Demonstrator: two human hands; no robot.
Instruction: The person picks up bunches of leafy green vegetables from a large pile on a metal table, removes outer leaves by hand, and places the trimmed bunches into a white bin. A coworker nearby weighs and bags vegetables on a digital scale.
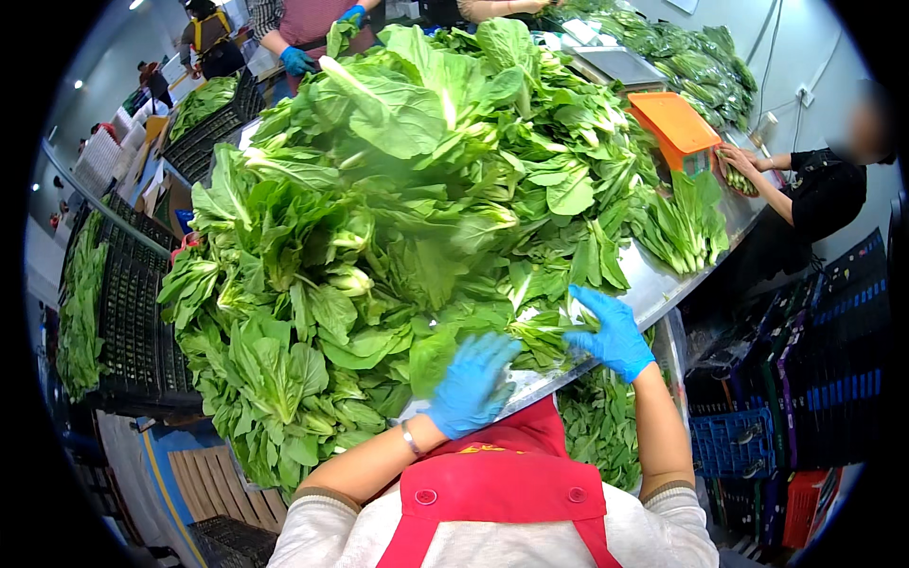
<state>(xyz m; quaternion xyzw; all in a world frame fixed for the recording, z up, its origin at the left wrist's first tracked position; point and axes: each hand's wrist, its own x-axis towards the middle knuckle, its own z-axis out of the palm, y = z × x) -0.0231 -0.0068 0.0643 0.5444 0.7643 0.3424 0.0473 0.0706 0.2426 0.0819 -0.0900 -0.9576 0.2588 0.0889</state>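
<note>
A large heap of leafy greens with pale stems point(426, 213) covers most of the metal table point(650, 273). My left hand point(472, 383), in a blue glove, lies over leaves at the table's near edge, its fingers pointing up and to the right; whether it grips any leaf cannot be told. To its right my right hand point(611, 334), also gloved in blue, has thumb and fingers spread beside a small bunch of greens point(543, 334) between the two hands. A separate bunch with long pale stems point(685, 227) rests on the table farther right.
An orange scale point(675, 128) stands at the right, where a person point(817, 177) holds a bunch. Another person with blue gloves point(312, 35) is across the heap. Black crates of greens point(142, 305) stand left. Loose leaves point(600, 426) lie below the table edge; a blue crate point(731, 444) is lower right.
</note>
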